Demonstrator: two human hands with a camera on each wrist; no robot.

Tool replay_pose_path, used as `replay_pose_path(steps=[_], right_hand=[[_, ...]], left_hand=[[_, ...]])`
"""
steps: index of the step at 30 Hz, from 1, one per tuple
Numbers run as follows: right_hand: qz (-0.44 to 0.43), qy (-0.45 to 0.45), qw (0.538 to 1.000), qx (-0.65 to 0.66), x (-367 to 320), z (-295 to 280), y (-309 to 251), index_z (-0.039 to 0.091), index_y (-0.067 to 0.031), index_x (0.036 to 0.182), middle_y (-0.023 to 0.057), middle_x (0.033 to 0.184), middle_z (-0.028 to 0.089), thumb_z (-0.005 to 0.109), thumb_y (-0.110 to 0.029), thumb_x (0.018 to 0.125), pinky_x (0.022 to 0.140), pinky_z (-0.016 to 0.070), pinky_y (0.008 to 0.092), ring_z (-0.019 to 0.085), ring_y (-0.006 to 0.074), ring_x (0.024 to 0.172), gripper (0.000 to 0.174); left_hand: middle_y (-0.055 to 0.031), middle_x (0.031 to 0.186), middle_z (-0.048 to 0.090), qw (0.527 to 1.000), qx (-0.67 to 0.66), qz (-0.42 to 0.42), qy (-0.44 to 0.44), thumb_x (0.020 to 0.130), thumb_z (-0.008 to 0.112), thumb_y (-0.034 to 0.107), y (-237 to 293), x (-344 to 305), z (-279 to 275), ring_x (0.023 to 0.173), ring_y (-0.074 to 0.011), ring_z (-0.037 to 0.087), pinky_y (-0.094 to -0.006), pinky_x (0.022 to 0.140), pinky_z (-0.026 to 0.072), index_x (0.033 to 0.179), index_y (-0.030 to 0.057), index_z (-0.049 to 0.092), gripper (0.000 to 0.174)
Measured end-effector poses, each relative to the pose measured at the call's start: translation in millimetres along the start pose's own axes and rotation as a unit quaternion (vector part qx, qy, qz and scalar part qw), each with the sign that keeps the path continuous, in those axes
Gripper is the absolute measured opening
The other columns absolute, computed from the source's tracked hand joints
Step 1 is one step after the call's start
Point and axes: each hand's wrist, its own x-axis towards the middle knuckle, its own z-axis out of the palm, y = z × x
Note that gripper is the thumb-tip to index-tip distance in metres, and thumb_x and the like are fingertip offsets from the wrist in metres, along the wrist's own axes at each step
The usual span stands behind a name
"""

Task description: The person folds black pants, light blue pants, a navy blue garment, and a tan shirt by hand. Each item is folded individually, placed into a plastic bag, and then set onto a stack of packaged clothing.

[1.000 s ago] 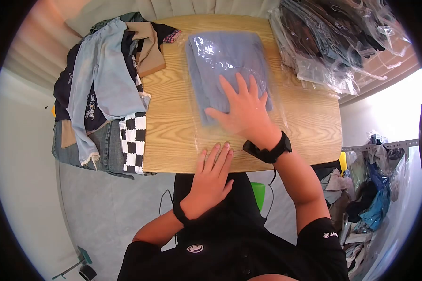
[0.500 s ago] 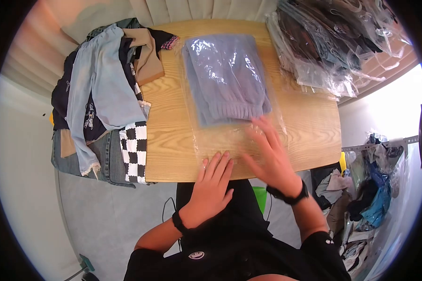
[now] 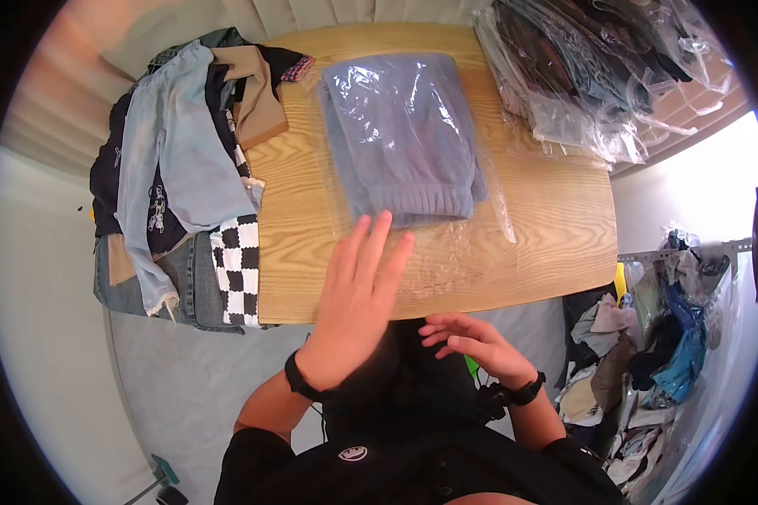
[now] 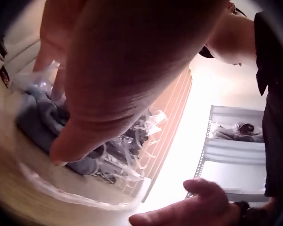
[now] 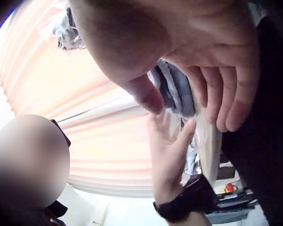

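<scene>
A folded grey-blue garment [image 3: 408,135] with a gathered elastic waistband lies on the wooden table inside a clear plastic bag [image 3: 501,210]. The bag's front part extends past the waistband toward the table's front edge. My left hand [image 3: 358,290] reaches over that part with straight fingers, its fingertips at the near side of the waistband. Just off the front edge, in front of the lap, my right hand [image 3: 484,349] hangs with fingers loosely bent and nothing in them. The right wrist view shows the same relaxed right hand [image 5: 193,52], with the left hand [image 5: 170,150] beyond it.
Loose clothes [image 3: 185,151], among them light blue trousers and a black-and-white checked piece, pile up on the table's left side. Bagged garments [image 3: 589,76] are stacked at the back right. Below on the right stands a metal rack [image 3: 682,252] beside more clothes [image 3: 669,353].
My right hand has left the bagged garment and drawn back past the table's front edge. My left hand has slid forward from that edge toward the waistband.
</scene>
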Motion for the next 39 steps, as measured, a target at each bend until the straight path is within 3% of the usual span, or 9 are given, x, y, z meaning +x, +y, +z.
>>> replay_pose_path(steps=[4,10,17,19,23,25,32,34,39], right_hand=[[-0.012,-0.019,0.992,0.124,3,7,-12,0.027,0.0015,0.140,0.0179,0.135,0.044,0.047,-0.019,0.094,0.092,0.0445,0.0345,0.050,0.0267,0.118,0.054],[-0.029,-0.027,0.960,0.278,8,5,-21,0.021,0.0006,0.142,0.0176,0.143,0.034,0.046,-0.023,0.093,0.095,0.0430,0.0380,0.044,0.0310,0.125,0.060],[-0.035,0.028,0.973,0.225,3,5,-22,0.028,-0.0008,0.140,0.0189,0.143,0.034,0.049,-0.020,0.088,0.096,0.0425,0.0387,0.046,0.0302,0.123,0.060],[-0.015,0.023,0.985,0.170,-8,-10,-19,0.030,0.0015,0.139,0.0174,0.139,0.041,0.048,-0.019,0.092,0.097,0.0408,0.0385,0.047,0.0278,0.121,0.054],[0.040,0.012,0.998,0.044,-20,-28,-9,0.035,0.0024,0.136,0.0174,0.137,0.043,0.049,-0.020,0.093,0.097,0.0408,0.0377,0.049,0.0263,0.120,0.051],[0.052,0.017,0.998,0.035,-20,-24,-5,0.037,0.0032,0.134,0.0169,0.136,0.044,0.050,-0.022,0.094,0.097,0.0416,0.0363,0.050,0.0249,0.118,0.049],[0.013,0.041,0.998,0.046,-2,-14,13,0.044,0.0040,0.128,0.0156,0.126,0.053,0.048,-0.023,0.096,0.092,0.0448,0.0344,0.054,0.0229,0.111,0.042],[0.032,0.108,0.988,0.103,2,-16,18,0.053,0.0050,0.117,0.0147,0.115,0.059,0.048,-0.024,0.096,0.089,0.0464,0.0332,0.058,0.0208,0.103,0.037],[0.023,0.132,0.979,0.151,4,-18,29,0.064,0.0052,0.098,0.0143,0.097,0.066,0.048,-0.023,0.096,0.085,0.0481,0.0319,0.062,0.0197,0.091,0.032]], left_hand=[[-0.0153,0.137,0.041,0.995,0.036,-0.045,-0.086,0.078,0.060,0.002,-14,-11,7,0.125,-0.0314,0.041,-0.0447,0.105,0.0305,0.133,0.0019,0.039,0.059],[-0.0145,0.135,0.044,0.991,0.025,-0.069,-0.112,0.081,0.055,0.004,-15,-32,11,0.127,-0.0298,0.040,-0.0441,0.106,0.0305,0.132,0.0015,0.040,0.053],[-0.0137,0.118,0.053,0.995,0.029,-0.044,-0.080,0.074,0.050,-0.006,-18,-36,12,0.117,-0.0318,0.047,-0.0410,0.100,0.0366,0.124,0.0013,0.050,0.050],[-0.0123,0.102,0.054,0.997,-0.012,-0.058,-0.041,0.070,0.050,-0.009,-22,-44,14,0.099,-0.0315,0.052,-0.0404,0.089,0.0416,0.114,0.0010,0.055,0.046],[-0.0093,0.087,0.050,0.996,0.028,-0.078,-0.032,0.067,0.052,-0.006,-26,-58,14,0.083,-0.0273,0.050,-0.0400,0.076,0.0415,0.109,0.0014,0.058,0.043],[-0.0080,0.080,0.047,0.999,0.018,-0.019,-0.018,0.064,0.055,-0.003,-26,-62,14,0.076,-0.0265,0.047,-0.0373,0.067,0.0382,0.110,0.0018,0.057,0.047],[-0.0077,0.078,0.049,0.997,-0.062,-0.019,-0.048,0.064,0.064,0.007,-19,-74,17,0.073,-0.0264,0.047,-0.0375,0.069,0.0367,0.114,-0.0010,0.050,0.053],[-0.0067,0.077,0.049,0.996,-0.089,-0.023,0.015,0.063,0.073,0.015,-15,-73,18,0.071,-0.0248,0.046,-0.0367,0.069,0.0359,0.119,-0.0015,0.046,0.065],[-0.0065,0.081,0.049,0.999,-0.030,0.013,-0.012,0.060,0.079,0.024,-16,-71,17,0.075,-0.0241,0.046,-0.0368,0.070,0.0353,0.128,-0.0029,0.040,0.083]])
